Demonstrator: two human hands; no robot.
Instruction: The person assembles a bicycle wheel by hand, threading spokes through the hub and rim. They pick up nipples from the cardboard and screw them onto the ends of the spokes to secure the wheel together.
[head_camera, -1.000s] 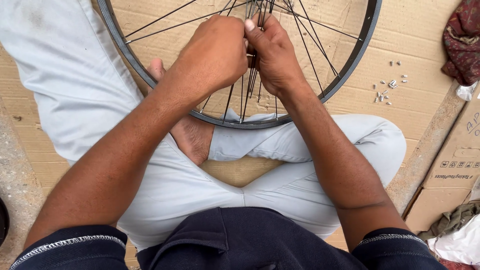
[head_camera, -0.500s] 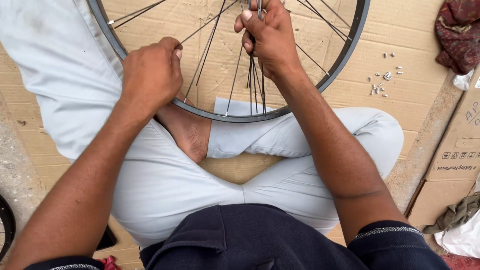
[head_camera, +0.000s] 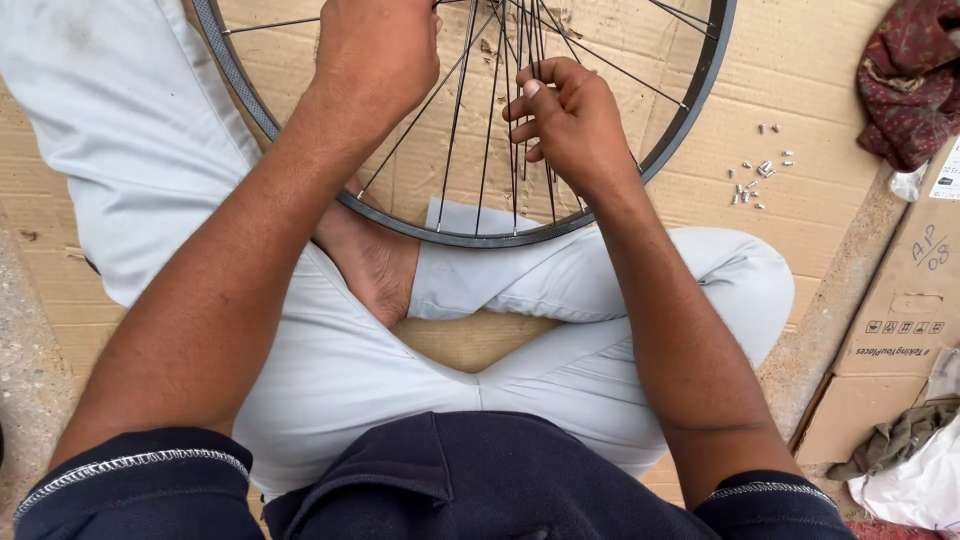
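A black bicycle wheel rim (head_camera: 680, 120) with thin metal spokes (head_camera: 470, 130) lies across my crossed legs on flattened cardboard. My right hand (head_camera: 572, 125) sits inside the rim, fingers pinched around a bunch of spokes near the middle. My left hand (head_camera: 378, 55) is closed at the top of the picture over the spokes near the hub; what it grips is hidden by the hand. My bare foot (head_camera: 370, 265) shows under the rim's near edge.
Several small metal spoke nipples (head_camera: 760, 175) lie scattered on the cardboard (head_camera: 800, 80) right of the rim. A dark red cloth (head_camera: 910, 80) lies at the top right. A cardboard box (head_camera: 910, 320) and crumpled rags (head_camera: 900, 440) stand along the right edge.
My left hand has moved from the rim's left side up to the spokes near the hub. My right hand slid lower along the spoke bunch. The wheel sits lower in view.
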